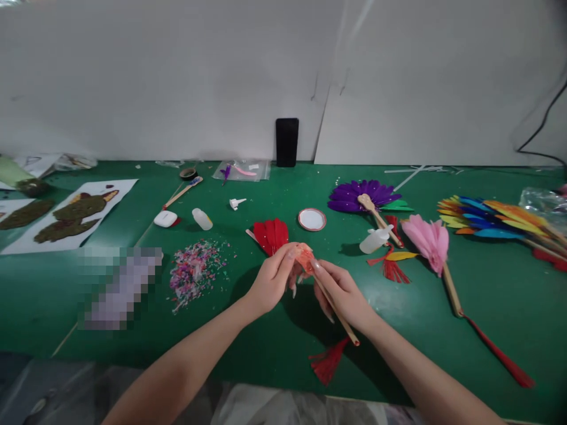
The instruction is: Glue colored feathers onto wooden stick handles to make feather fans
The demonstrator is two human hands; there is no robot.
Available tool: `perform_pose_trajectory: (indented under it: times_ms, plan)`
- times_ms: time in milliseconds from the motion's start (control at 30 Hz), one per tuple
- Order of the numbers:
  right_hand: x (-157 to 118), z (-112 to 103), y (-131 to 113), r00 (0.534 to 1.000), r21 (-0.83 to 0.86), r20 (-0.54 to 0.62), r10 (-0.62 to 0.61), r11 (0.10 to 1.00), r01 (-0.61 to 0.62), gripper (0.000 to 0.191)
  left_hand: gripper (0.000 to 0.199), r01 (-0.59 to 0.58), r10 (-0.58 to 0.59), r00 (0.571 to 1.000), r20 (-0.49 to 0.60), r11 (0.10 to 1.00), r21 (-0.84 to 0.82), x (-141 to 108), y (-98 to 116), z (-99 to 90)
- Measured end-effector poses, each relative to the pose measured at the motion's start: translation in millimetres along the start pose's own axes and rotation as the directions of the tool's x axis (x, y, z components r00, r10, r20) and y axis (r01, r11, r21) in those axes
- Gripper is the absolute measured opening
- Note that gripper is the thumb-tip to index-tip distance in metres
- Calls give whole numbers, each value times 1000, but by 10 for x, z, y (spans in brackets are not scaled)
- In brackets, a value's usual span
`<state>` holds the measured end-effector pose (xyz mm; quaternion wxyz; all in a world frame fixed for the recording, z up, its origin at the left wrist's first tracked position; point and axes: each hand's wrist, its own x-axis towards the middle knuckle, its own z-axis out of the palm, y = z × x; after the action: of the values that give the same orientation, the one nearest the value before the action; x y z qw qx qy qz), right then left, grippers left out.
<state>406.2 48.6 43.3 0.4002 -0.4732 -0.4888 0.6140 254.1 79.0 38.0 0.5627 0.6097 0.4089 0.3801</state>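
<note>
1. Coral-orange head (pixel 305 258): small, dotted with pale specks, partly hidden, near the centre of the frame.
2. Wooden stick (pixel 339 316): slim, straight, slanting from the head toward the lower right.
3. Red tassel (pixel 328 363): strands spread, just lower left of the stick's end.

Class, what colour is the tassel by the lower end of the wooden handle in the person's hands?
The tassel is red, best seen in the head view.

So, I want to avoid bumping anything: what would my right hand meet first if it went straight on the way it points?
Your right hand would first meet the coral piece at its thumb, then probably your left hand just beyond, though depth is hard to judge.
</note>
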Motion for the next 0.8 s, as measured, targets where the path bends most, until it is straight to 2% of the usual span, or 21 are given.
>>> perform_pose_trajectory:
  times_ms: [100,200,367,500,633,800]
  plan:
    - [-15,-15,10,999,27,-50,16,1000,-15,34,36,-24,27,998,53,999,-44,-7,27,-23]
    - [-34,-36,11,999,55,-44,22,998,-20,35,38,-45,58,992,115,992,-118,-3,74,-37]
    - [-51,3,0,999,51,-29,38,998,-37,33,37,63,-5,985,173,942,-330,14,131,-25]
    - [-55,60,-20,999,74,-3,45,996,-45,33,41,123,-36,972,234,922,-368,9,127,-31]
    - [-59,70,-15,999,75,-34,27,997,-25,34,44,177,-36,948,317,885,-430,11,110,-43]
    - [-66,56,42,996,30,-82,-21,999,24,29,43,164,-29,943,332,909,-384,17,145,-54]
